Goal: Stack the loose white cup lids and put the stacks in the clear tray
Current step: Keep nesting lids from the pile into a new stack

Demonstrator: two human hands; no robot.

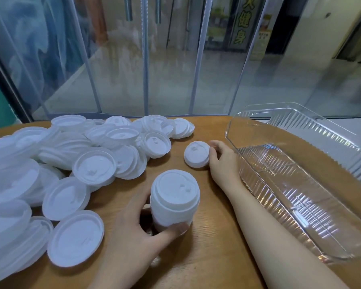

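**A:** so what's the lid situation lol

**B:** big messy heap of loose white lids (56, 163) over the left of the wooden table (213, 247), some dome up, some flipped. One tall nested stack (174, 200) stands upright near the middle. A short stack (197, 154) sits farther back.

**A:** and the hands?

**B:** left hand (133, 232) is wrapped round the tall stack, thumb across its near side. Right hand (222, 157) reaches out, fingers curled on the short stack's right edge. Clear ribbed tray (300, 197) is on the right, nothing inside.
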